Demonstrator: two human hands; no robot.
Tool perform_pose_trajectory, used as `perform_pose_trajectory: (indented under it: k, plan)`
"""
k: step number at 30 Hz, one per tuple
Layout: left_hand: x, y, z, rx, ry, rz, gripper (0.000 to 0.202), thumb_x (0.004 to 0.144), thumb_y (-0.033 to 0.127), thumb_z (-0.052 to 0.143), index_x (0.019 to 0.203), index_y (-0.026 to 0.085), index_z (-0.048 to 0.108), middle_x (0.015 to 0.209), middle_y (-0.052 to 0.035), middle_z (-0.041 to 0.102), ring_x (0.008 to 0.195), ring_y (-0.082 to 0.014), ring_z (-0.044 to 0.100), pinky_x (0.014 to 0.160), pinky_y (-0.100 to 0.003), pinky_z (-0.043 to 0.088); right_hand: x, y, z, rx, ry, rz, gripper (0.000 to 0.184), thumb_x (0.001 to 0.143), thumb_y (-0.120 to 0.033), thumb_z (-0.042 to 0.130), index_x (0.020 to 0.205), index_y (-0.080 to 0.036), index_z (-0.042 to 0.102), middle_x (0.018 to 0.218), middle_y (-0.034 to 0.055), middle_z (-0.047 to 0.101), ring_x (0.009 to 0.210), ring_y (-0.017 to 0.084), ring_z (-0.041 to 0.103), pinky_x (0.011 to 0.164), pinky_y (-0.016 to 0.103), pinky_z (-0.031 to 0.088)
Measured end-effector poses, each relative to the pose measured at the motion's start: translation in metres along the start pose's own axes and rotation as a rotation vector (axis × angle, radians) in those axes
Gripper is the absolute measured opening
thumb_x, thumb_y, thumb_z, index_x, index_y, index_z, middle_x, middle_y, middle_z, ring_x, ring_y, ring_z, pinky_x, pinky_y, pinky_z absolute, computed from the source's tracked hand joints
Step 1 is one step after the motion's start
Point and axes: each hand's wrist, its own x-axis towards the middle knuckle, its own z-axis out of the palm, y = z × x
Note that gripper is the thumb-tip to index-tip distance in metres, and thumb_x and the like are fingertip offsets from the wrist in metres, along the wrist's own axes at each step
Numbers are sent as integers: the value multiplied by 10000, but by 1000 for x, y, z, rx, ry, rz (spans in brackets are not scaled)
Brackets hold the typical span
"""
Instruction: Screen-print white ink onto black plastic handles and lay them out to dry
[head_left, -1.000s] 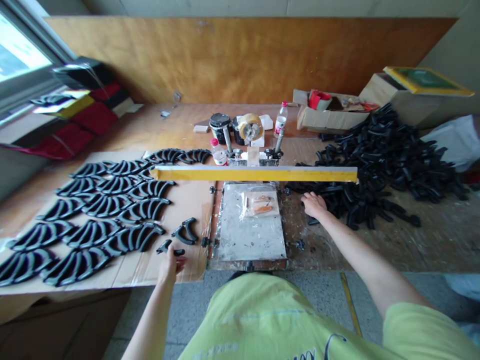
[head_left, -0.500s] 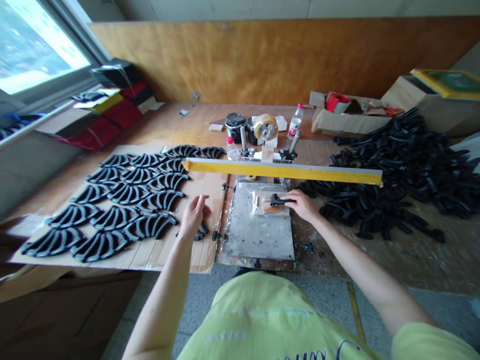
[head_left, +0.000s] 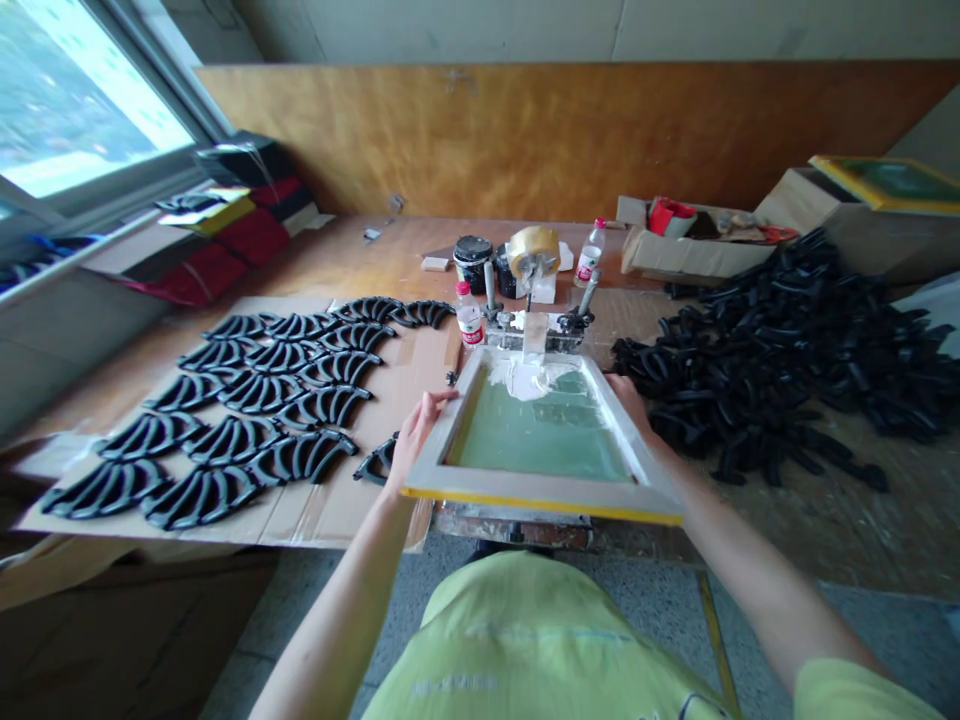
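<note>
A hinged printing screen frame [head_left: 537, 492] with green mesh and a blob of white ink [head_left: 529, 377] is swung down over the metal plate in front of me. My left hand [head_left: 417, 432] grips the frame's left rail with fingers curled over it. My right hand [head_left: 628, 397] is on the frame's right rail, mostly hidden behind the wood. A loose black curved plastic part [head_left: 377, 459] lies on the cardboard just left of my left hand.
Rows of black curved parts [head_left: 255, 400] lie on cardboard [head_left: 330, 515] at left. A big heap of black parts [head_left: 787, 350] fills the right. Behind the frame stand an ink tub [head_left: 472, 262], tape roll [head_left: 533, 250], two small bottles and cardboard boxes [head_left: 694, 252].
The screen frame has swung down from horizontal-raised to nearly flat over the plate. My left hand left the cardboard for the frame's left rail; my right hand moved from the plate to the right rail.
</note>
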Motion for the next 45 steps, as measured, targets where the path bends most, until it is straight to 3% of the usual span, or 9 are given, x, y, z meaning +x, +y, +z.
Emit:
perform_pose_trajectory:
  k: [5, 9, 13, 21, 25, 30, 37, 41, 45]
  plan:
    - [-17, -69, -9, 23, -64, -224, 798, 720, 583, 671, 1403, 229, 458, 826, -12, 694, 648, -140, 623, 597, -227, 478, 65, -23, -4, -44, 145, -104, 460, 770, -170, 661, 1225, -138, 597, 1286, 135, 546, 1146, 266, 532, 1000, 390, 435]
    - [-11, -100, -6, 77, -38, -255, 814, 719, 560, 673, 1417, 211, 442, 828, -26, 705, 671, -160, 636, 601, -239, 486, 94, -70, 25, -163, -144, -254, 335, 774, -149, 664, 1105, -134, 614, 1094, 132, 626, 1048, 266, 546, 897, 365, 453]
    - [-5, -113, -10, 135, -50, -257, 744, 753, 567, 636, 1383, 202, 484, 864, -37, 707, 717, -167, 644, 610, -238, 487, 68, -84, 37, -240, -322, -283, 93, 833, -134, 564, 900, -140, 628, 912, 113, 655, 894, 229, 567, 795, 316, 439]
    - [-6, -123, -14, 159, -21, -213, 671, 771, 571, 621, 1323, 196, 551, 890, -44, 696, 793, -179, 647, 665, -245, 497, 30, -72, 13, -2, -462, -669, 149, 804, -62, 520, 824, -166, 625, 824, 58, 636, 836, 193, 558, 756, 285, 420]
    - [-7, -115, -13, 148, -28, -229, 687, 758, 578, 629, 1328, 205, 540, 870, -36, 697, 731, -165, 639, 623, -235, 487, 29, -76, 25, -25, -276, -521, 139, 830, -77, 515, 836, -161, 625, 859, 79, 628, 875, 212, 548, 755, 301, 431]
    - [-9, -101, -9, 81, -38, -266, 744, 722, 576, 660, 1336, 178, 524, 838, -40, 705, 688, -160, 635, 598, -235, 484, 11, -74, 28, 25, -297, -634, 150, 840, -89, 538, 915, -159, 647, 901, 81, 641, 925, 215, 559, 824, 310, 444]
    - [-14, -46, -11, 47, -82, -257, 754, 730, 582, 665, 1361, 202, 504, 834, -21, 692, 637, -143, 613, 554, -217, 454, 98, -77, 11, 13, -198, -215, 549, 805, -282, 693, 1327, -290, 523, 1020, 38, 678, 878, 212, 615, 798, 314, 457]
    - [-2, 3, -2, -13, -43, -132, 591, 779, 649, 563, 1117, 176, 665, 882, -28, 684, 675, -147, 613, 575, -228, 464, 118, -32, -12, 35, 0, 66, 494, 848, -348, 604, 1322, -230, 526, 901, 40, 693, 806, 211, 624, 783, 327, 466]
    - [25, 43, 22, -222, -2, 86, 541, 821, 623, 518, 1128, 189, 618, 992, -50, 682, 829, -175, 652, 660, -251, 512, 74, 18, -10, 65, 79, 342, 275, 882, -284, 484, 1060, -150, 647, 841, 86, 684, 776, 222, 624, 751, 343, 476]
